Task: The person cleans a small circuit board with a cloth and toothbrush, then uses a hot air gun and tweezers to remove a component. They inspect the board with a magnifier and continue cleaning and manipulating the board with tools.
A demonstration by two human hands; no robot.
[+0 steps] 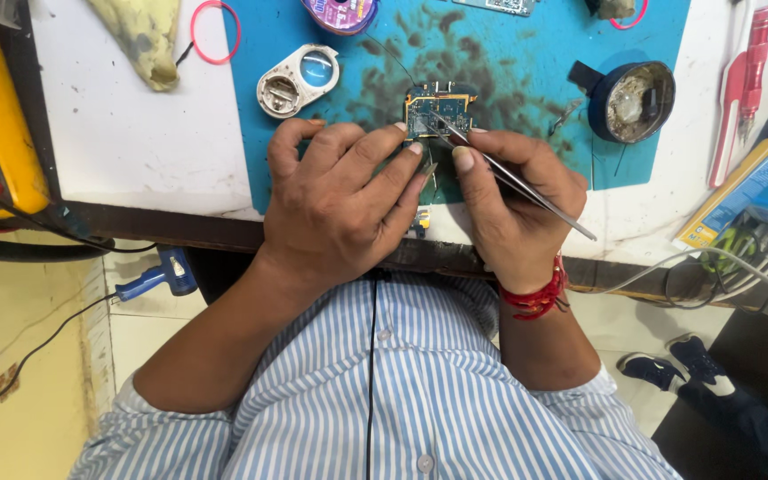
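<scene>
- Hands met at the near edge of a stained turquoise rubber mat (526,53) on the white worktop (135,133).
- The left hand (340,204) lay with fingers curled, its fingertips pressing the near left edge of a small blue circuit board (437,111) that sat flat on the mat; its grip pinned the board rather than closing around it.
- The right hand (513,200) was clenched on thin metal tweezers (513,178), pinched between thumb and forefinger, the tips resting on the board's middle and the handle slanting back to the near right.
- A red thread band (535,298) circled the right wrist.
- Left of the board, partly on the mat, lay a white oval casing with two round openings (298,80).
- To the far right stood a round blue tin of tarnished cleaning wool (637,100).
- Red-handled tools (744,80) lay at the worktop's right edge.
</scene>
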